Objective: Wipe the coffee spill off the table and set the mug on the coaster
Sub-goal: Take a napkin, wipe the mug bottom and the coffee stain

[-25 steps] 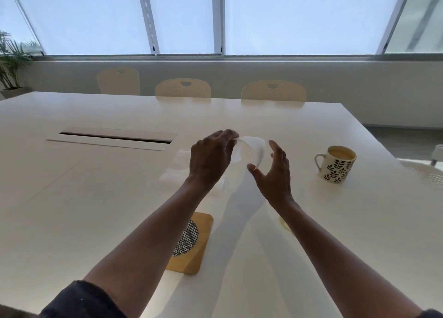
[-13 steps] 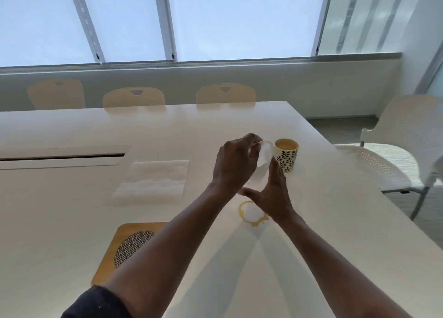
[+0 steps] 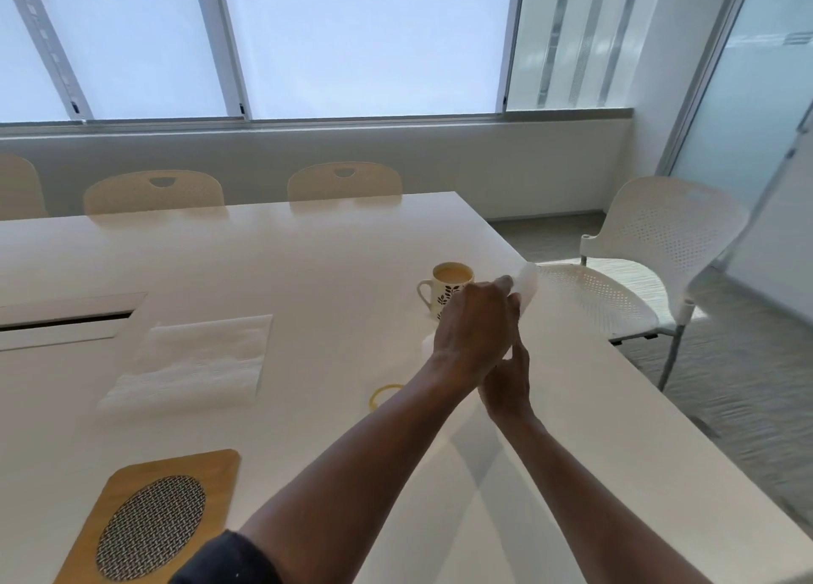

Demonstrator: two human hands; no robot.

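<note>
A white mug (image 3: 444, 286) with a dark leaf pattern, full of coffee, stands on the white table (image 3: 308, 253) toward its right side. A ring-shaped coffee spill (image 3: 382, 393) lies nearer me, partly hidden by my left forearm. My left hand (image 3: 473, 326) is closed on a white paper napkin (image 3: 528, 282), held above the table just right of the mug. My right hand (image 3: 506, 381) sits under the left, fingers against the napkin's lower part. The wooden coaster (image 3: 154, 513) with a woven oval centre lies at the near left.
A stack of white napkins (image 3: 193, 359) lies left of the spill. A cable slot (image 3: 66, 319) is set into the table at far left. A white perforated chair (image 3: 638, 275) stands past the table's right edge. Tan chairs (image 3: 343, 183) line the far side.
The view has swung right. Both hands, with the napkin, have moved from the napkin stack to the right, over the spill, and now sit beside the mug.
</note>
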